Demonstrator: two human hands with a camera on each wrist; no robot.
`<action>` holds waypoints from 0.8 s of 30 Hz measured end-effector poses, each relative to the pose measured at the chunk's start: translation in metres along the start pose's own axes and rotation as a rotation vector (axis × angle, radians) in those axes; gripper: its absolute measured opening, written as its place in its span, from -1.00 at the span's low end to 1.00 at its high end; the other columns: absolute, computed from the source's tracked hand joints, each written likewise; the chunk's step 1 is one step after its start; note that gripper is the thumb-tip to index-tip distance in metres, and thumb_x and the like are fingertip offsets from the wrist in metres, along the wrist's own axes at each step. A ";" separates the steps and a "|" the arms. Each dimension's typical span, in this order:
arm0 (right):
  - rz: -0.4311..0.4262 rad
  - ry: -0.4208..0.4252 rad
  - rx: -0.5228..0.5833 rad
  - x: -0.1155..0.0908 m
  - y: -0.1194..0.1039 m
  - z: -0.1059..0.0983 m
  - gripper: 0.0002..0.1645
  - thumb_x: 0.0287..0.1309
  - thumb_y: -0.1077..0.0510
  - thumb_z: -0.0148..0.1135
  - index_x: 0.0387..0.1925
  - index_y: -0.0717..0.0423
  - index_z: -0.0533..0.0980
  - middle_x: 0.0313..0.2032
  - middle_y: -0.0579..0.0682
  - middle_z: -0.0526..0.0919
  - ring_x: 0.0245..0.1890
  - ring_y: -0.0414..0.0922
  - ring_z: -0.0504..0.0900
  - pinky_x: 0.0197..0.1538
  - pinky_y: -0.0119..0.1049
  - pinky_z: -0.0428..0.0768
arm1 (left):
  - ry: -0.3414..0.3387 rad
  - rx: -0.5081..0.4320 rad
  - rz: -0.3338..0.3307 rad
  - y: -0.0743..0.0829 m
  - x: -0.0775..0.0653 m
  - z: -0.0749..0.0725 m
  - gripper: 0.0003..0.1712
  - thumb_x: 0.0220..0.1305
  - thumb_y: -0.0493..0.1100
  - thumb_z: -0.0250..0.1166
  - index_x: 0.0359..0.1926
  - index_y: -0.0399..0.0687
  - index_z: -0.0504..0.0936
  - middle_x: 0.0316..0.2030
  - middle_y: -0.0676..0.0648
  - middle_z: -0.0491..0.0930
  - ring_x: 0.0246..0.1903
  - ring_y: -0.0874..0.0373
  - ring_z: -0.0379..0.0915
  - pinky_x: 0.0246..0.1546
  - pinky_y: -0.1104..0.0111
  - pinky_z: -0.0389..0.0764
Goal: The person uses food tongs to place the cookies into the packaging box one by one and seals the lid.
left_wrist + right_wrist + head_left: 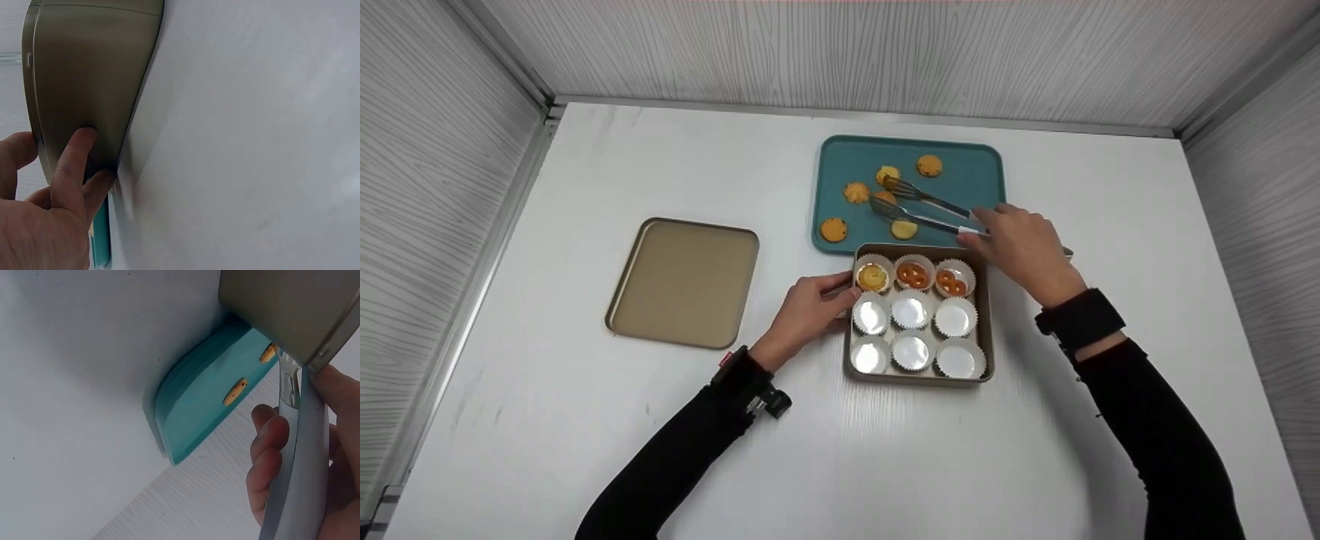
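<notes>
My left hand (pixel 810 311) holds the left wall of a square gold tin (pixel 917 379), thumb at the rim and fingers against the outside. White paper cups (pixel 911 309) stand in rows inside it. A yellow cookie (pixel 873 278) lies in the back left cup; small pretzels (pixel 913 274) fill the two beside it. My right hand (pixel 1024 244) grips the handles of metal tongs (pixel 934 202). Their arms are spread over a teal tray (pixel 967 161), heads over the cookies at its middle. Round cookies (pixel 833 229) and flower-shaped cookies (pixel 856 193) lie scattered on the tray.
To the left lies a shallow, square gold lid or pan (pixel 686 281). The tray sits directly behind the tin, near the back edge of the white table (pixel 697 442). Grey wood-grain panels (pixel 840 60) enclose the back and both sides.
</notes>
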State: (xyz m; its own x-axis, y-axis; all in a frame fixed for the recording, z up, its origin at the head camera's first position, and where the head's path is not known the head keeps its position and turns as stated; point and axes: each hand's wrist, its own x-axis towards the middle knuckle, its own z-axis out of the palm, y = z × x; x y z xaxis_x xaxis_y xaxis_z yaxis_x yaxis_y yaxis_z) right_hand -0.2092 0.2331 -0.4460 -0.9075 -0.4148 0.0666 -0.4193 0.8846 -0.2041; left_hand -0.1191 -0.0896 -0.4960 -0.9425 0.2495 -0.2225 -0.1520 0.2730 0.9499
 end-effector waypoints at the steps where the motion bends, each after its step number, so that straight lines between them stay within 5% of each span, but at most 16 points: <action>1: -0.002 -0.002 0.003 0.000 0.000 0.000 -0.44 0.37 -0.10 0.35 0.08 0.31 0.63 -0.23 0.28 0.71 -0.27 0.25 0.69 -0.29 0.21 0.65 | 0.001 0.003 0.002 0.000 0.000 0.000 -0.42 0.47 -0.04 0.31 0.39 -0.20 0.53 0.27 -0.12 0.60 0.24 0.13 0.54 0.12 0.32 0.62; 12: -0.019 0.007 0.118 0.003 0.007 0.004 -0.60 0.44 -0.09 0.28 -0.30 0.19 0.60 -0.56 0.04 0.54 -0.53 0.01 0.51 -0.45 -0.06 0.46 | -0.006 -0.031 0.006 0.000 0.001 0.001 -0.40 0.47 -0.06 0.31 0.40 -0.24 0.51 0.27 -0.15 0.59 0.22 0.11 0.56 0.11 0.32 0.64; 24: -0.029 0.047 0.119 -0.003 0.005 0.005 -0.61 0.46 -0.08 0.26 -0.39 0.12 0.52 -0.60 -0.02 0.44 -0.57 -0.04 0.40 -0.48 -0.16 0.34 | -0.014 -0.048 0.002 0.000 -0.001 0.000 -0.39 0.48 -0.04 0.30 0.42 -0.21 0.49 0.27 -0.14 0.60 0.21 0.12 0.57 0.08 0.31 0.65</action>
State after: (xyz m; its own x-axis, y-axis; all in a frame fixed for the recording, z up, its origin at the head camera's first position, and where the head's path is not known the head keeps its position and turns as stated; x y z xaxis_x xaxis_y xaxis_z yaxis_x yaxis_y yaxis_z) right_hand -0.2083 0.2378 -0.4521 -0.8965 -0.4267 0.1196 -0.4418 0.8398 -0.3155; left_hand -0.1185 -0.0898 -0.4959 -0.9387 0.2626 -0.2234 -0.1646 0.2279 0.9597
